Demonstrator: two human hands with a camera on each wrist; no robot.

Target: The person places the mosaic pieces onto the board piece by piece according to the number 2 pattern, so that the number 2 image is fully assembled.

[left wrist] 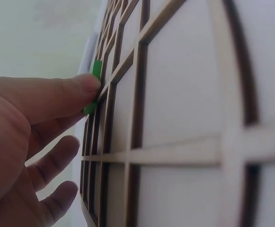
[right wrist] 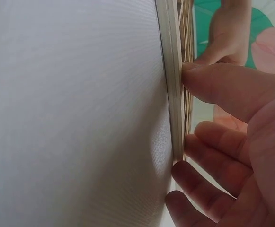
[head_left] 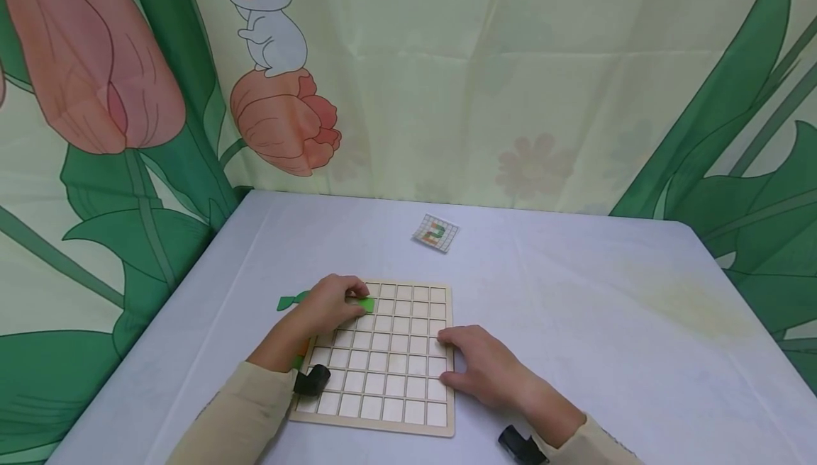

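A wooden grid board [head_left: 398,363] with square cells lies on the white table. My left hand [head_left: 325,307] is over its far left part, pinching a small green tile [head_left: 367,305] between thumb and finger. In the left wrist view, the green tile [left wrist: 96,69] stands close against the grid bars; whether it sits in a cell I cannot tell. Beside the board's right edge, my right hand [head_left: 481,366] has its thumb and fingertips spread and touching the frame. The right wrist view shows the thumb [right wrist: 222,87] on the board's rim [right wrist: 172,90].
Left of the board lie green pieces [head_left: 290,301] and an orange piece [head_left: 303,349], partly hidden by the left arm. A small card with a coloured grid pattern [head_left: 437,232] lies farther back. Behind the table hangs a printed cloth [head_left: 415,96].
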